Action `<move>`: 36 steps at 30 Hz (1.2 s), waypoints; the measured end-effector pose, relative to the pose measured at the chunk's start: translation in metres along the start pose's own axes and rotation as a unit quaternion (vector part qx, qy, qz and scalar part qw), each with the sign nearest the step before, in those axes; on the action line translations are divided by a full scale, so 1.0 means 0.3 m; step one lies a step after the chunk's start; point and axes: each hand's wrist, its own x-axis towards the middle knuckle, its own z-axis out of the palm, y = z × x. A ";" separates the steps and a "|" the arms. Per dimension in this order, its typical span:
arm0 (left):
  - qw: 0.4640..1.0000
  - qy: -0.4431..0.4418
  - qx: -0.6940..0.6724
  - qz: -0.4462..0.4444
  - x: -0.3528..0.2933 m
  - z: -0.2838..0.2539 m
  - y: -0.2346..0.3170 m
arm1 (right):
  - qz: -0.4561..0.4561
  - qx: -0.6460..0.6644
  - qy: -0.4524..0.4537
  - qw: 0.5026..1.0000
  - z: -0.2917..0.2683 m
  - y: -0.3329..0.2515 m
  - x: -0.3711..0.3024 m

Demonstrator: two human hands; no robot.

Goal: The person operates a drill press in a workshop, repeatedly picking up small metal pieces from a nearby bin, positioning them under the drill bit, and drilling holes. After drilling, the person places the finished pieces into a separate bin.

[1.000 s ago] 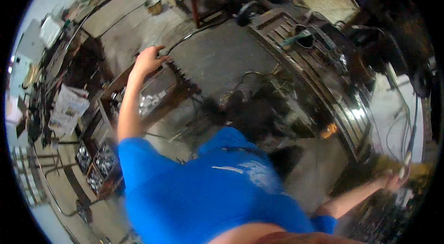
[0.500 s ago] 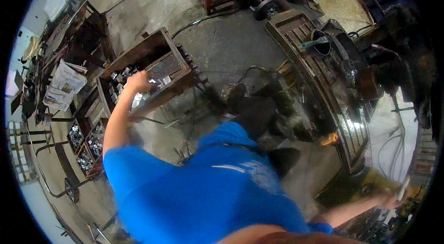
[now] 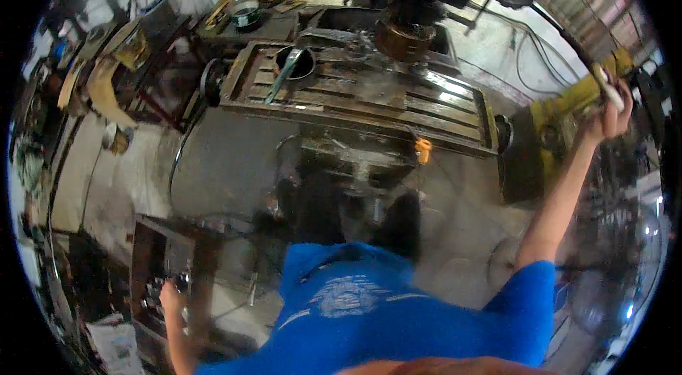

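Note:
My left hand [image 3: 170,298] is low at the left, over a box [image 3: 193,256] that holds small shiny metal pieces [image 3: 177,278]. Blur hides its fingers, so I cannot make out whether a piece is in them. Out to the right, my right hand [image 3: 612,119] is closed around a pale rod-like object [image 3: 608,89], which sticks up past the fingers. In front of me stands a milling machine with a long slotted table [image 3: 447,113]. A dark pot [image 3: 302,71] rests on that table with a green-handled brush [image 3: 283,77] leaning across it.
An orange handle or cap [image 3: 423,151] projects at the table's front edge. Handwheels [image 3: 212,82] jut from its ends. A yellow machine part [image 3: 543,135] stands right of it. Behind left is a clear bottle [image 3: 244,11]; a newspaper [image 3: 116,348] lies near the box.
My view has swung right, bringing the milling table to the middle and the box to the lower left. My right hand, still holding the pale object, now shows higher up. My left hand stays at the box.

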 end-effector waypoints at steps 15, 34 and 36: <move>0.656 0.100 -0.732 -0.154 0.200 -0.259 0.205 | 0.131 -0.016 0.102 0.986 -0.043 0.032 -0.194; 0.453 -0.260 -0.852 -0.036 0.381 -0.169 1.306 | 0.644 0.185 -0.258 0.696 0.090 -0.053 -1.178; 0.471 -0.237 -0.849 -0.035 0.375 -0.171 1.306 | 0.644 0.153 -0.283 0.694 0.092 -0.103 -1.000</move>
